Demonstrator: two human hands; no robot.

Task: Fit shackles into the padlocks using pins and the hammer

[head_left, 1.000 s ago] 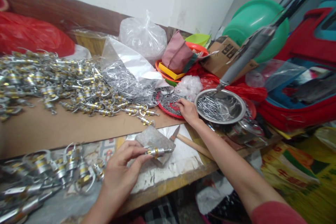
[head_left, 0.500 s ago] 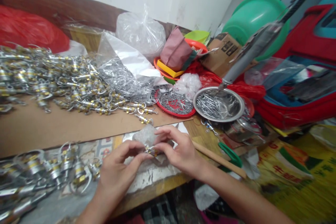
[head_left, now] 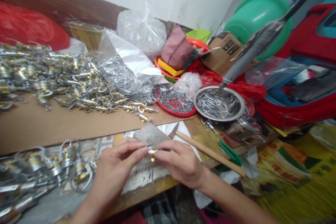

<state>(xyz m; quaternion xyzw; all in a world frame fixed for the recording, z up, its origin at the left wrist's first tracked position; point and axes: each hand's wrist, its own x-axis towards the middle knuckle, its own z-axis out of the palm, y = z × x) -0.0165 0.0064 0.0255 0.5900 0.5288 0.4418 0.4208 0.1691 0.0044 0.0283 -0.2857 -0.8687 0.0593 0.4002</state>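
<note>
Watching from my end, I have loose fittings [head_left: 34,162] nearest, blurred at the lower left of the frame. To their right, at lower centre, the left hand [head_left: 115,168] pinches one end of a small metal fitting [head_left: 152,152] between thumb and fingertips. The right hand [head_left: 183,162] closes on its other end with fingers curled; I cannot tell whether they also hide a smaller part. The fitting sits between the two hands, before a flat grey block [head_left: 149,134] on the counter [head_left: 147,191]; I can't make out whether they touch.

I'd judge the fitting light, stiff and hard to break, but slick: smooth, rounded metal could roll under a thumb. I'd take hold by the silver barrel, at either side of the yellow part, and avoid any thin curved loop like those on its neighbours, which would probably swivel.

Just past the block, near centre, lie a knife [head_left: 173,130] and a wooden stick [head_left: 211,154]. Farther, right of centre, are a red tray [head_left: 181,113] of small metal bits and a steel bowl [head_left: 233,105] of pins. A heap of similar fittings [head_left: 78,84] fills the left side.
</note>
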